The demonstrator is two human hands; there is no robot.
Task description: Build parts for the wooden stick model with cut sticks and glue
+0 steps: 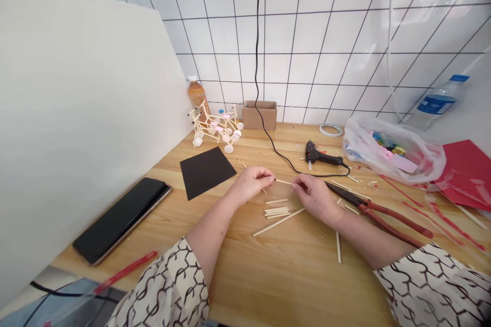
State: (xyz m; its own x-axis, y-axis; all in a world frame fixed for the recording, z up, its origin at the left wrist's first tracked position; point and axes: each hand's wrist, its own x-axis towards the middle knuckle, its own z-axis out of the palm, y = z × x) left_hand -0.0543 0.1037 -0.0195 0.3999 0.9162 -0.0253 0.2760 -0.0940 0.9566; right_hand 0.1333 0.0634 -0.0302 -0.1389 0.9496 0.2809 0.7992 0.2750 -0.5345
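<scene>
Between my two hands a thin pale wooden stick (283, 182) is held level over the table. My left hand (253, 184) pinches its left end, where a small dark bit shows at the fingertips. The fingers of my right hand (313, 196) are closed on the right end. Below the hands lie several short sticks (276, 212) side by side, with a longer stick (278, 223) slanting next to them. Pliers with red handles (368, 207) rest beside my right hand, partly behind the wrist. A black square sheet (207, 170) lies left of my left hand.
Stick models with white wheels (218, 127), a bottle (197, 93) and a cardboard box (260, 115) stand at the back. A black glue gun (322, 156), tape roll (330, 130) and plastic bag (395, 153) are at right. A phone (121, 219) lies at left.
</scene>
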